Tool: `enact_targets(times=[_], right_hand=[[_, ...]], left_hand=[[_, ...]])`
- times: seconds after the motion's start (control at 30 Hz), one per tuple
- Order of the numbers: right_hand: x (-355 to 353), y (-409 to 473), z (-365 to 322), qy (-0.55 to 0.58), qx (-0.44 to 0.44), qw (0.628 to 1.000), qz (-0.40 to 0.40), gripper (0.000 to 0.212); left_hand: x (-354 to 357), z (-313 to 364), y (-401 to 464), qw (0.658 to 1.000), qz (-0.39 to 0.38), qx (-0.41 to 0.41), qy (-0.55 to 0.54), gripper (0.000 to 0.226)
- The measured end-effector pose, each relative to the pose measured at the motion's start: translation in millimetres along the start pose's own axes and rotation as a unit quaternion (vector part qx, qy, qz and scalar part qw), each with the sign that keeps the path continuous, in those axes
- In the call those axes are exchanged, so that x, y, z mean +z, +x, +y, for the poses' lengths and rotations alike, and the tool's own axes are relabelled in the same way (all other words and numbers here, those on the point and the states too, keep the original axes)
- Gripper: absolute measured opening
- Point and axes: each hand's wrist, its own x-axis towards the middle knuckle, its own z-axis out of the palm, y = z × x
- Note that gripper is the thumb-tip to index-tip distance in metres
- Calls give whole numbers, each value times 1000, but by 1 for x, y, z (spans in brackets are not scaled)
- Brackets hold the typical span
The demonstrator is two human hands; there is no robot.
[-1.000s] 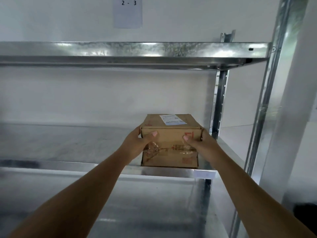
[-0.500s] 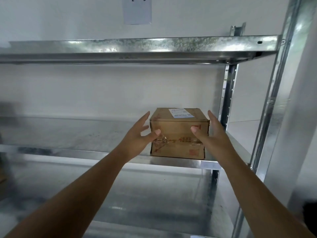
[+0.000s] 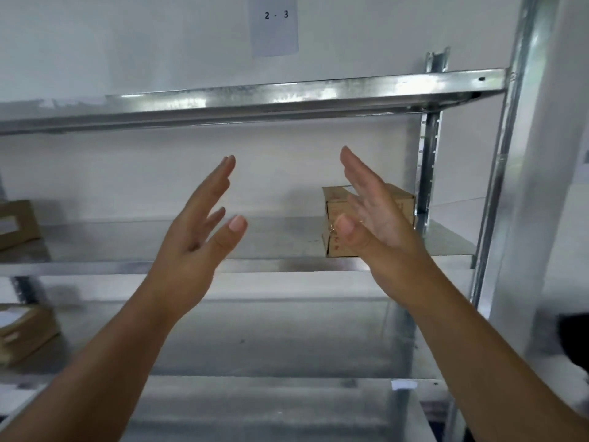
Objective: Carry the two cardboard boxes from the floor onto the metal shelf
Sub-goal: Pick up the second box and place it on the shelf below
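Observation:
A brown cardboard box [image 3: 402, 199] rests on the middle level of the metal shelf [image 3: 280, 242], at its right end beside the rear upright. My right hand [image 3: 373, 215] is raised in front of it, open, fingers spread, and covers most of the box's front face. My left hand [image 3: 199, 231] is also open and empty, held up to the left of the box and well apart from it. Neither hand touches the box.
Two more cardboard boxes sit at the far left: one [image 3: 17, 223] on the middle level, one [image 3: 25, 333] on the level below. An upper shelf level [image 3: 255, 100] runs overhead. A paper label reading "2 - 3" [image 3: 275, 23] hangs on the wall.
Both hands have let go of the box and pulled back and up, with fingers spread. The box stays on the shelf. My view has shifted left and back.

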Motion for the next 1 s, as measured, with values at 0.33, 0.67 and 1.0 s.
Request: enact_targets(times=[0.33, 0.67, 1.0], right_hand=[[135, -72, -131, -29, -47, 997, 44, 89], [165, -114, -211, -44, -50, 997, 46, 85], [143, -185, -270, -46, -17, 997, 62, 74]], left_hand=[[-125, 38, -96, 994, -63, 38, -78, 89], [-181, 90, -144, 990, -59, 56, -118, 86], [-176, 162, -191, 984, -90, 67, -141, 76]])
